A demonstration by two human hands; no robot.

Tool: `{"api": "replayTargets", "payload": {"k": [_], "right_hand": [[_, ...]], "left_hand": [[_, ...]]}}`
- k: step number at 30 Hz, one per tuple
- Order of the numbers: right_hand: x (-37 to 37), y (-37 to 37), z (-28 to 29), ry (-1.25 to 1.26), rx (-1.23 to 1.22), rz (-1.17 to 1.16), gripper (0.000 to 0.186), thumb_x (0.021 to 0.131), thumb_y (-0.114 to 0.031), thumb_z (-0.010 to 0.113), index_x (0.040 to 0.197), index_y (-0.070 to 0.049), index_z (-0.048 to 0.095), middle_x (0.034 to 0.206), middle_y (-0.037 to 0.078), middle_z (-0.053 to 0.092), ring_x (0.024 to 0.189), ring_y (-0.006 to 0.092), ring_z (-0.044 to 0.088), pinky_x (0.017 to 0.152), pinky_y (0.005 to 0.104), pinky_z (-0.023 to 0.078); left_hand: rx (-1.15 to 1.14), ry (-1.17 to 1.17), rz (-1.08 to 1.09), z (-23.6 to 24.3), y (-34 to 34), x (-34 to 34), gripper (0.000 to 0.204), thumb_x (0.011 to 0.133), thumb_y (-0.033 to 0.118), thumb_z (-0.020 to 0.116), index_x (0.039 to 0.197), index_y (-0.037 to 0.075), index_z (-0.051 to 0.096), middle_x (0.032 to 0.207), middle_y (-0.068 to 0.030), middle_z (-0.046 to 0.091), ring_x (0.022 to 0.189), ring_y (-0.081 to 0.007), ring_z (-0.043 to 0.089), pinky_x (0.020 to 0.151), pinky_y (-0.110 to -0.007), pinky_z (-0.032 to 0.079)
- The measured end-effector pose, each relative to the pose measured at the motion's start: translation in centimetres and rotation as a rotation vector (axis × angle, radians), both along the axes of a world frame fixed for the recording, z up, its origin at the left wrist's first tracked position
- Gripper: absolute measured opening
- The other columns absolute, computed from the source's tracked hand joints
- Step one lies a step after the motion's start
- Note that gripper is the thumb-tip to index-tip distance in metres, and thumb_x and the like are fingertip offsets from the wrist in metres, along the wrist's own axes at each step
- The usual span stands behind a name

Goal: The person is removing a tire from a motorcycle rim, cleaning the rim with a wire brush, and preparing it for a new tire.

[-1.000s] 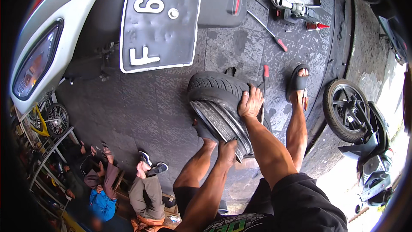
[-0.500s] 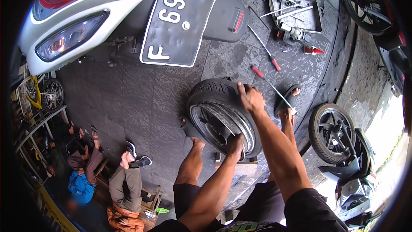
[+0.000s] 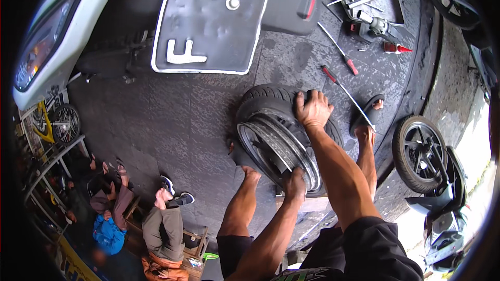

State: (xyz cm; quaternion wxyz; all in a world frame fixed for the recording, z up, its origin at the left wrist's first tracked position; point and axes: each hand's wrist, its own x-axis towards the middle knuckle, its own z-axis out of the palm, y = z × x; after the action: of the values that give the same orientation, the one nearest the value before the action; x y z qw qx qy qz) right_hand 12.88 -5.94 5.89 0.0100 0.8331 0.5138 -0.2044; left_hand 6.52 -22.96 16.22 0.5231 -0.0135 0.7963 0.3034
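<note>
Black tyre [image 3: 266, 105], scuffed-grey rim [image 3: 277, 139]

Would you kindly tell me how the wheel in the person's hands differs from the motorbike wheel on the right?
The held wheel has its tyre partly off the rim, while the motorbike wheel has its tyre seated around its rim. The held wheel has the left hand at its rim and the right hand on its tyre; no hand touches the motorbike wheel. Both have dark tyres.
</note>
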Motion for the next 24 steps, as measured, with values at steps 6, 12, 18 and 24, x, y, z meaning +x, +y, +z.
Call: {"api": "replayTargets", "payload": {"k": [6, 12, 18, 24], "right_hand": [[-1.5, 4.0, 8.7, 0.218, -0.386, 0.112, 0.081, 0.083, -0.069, 0.051, 0.126, 0.0, 0.053, 0.126, 0.024, 0.056, 0.122, 0.0386, 0.053, 0.1, 0.0586, 0.037], [0.4, 2.0, 11.9, 0.319, -0.453, 0.214, 0.105, 0.067, -0.083, 0.059, 0.13, 0.0, 0.048, 0.128, 0.025, 0.053, 0.124, 0.0419, 0.05, 0.101, 0.0613, 0.036], [0.9, 1.9, 9.7, 0.185, -0.469, 0.133, 0.099, 0.068, -0.084, 0.057, 0.125, -0.003, 0.054, 0.124, 0.021, 0.058, 0.121, 0.0394, 0.053, 0.1, 0.0558, 0.039], [6.1, 4.3, 3.8, 0.216, -0.55, 0.118, 0.102, 0.07, -0.083, 0.057, 0.128, 0.0, 0.051, 0.123, 0.024, 0.061, 0.117, 0.036, 0.059, 0.099, 0.047, 0.045]], "left_hand": [[-0.087, -0.026, -0.086, 1.0, 0.4, -1.9, 0.027, 0.076, 0.02, 0.057, 0.075, -0.006, 0.062, 0.072, -0.0116, 0.06, 0.068, -0.0241, 0.054, 0.065, -0.04, 0.045], [-0.019, -0.283, 0.191, 1.8, -1.4, -1.2, 0.031, 0.077, 0.009, 0.056, 0.106, -0.001, 0.06, 0.096, -0.0075, 0.062, 0.088, -0.022, 0.06, 0.083, -0.033, 0.049], [-0.042, -0.128, 0.067, 1.6, -2.1, 0.3, 0.02, 0.077, 0.017, 0.058, 0.08, -0.002, 0.057, 0.082, -0.0059, 0.053, 0.078, -0.0199, 0.048, 0.075, -0.036, 0.042], [-0.019, -0.307, 0.467, 9.1, -3.4, -2.7, 0.031, 0.073, 0.006, 0.051, 0.103, 0.003, 0.061, 0.086, -0.0093, 0.063, 0.08, -0.0247, 0.065, 0.074, -0.036, 0.054]]}}
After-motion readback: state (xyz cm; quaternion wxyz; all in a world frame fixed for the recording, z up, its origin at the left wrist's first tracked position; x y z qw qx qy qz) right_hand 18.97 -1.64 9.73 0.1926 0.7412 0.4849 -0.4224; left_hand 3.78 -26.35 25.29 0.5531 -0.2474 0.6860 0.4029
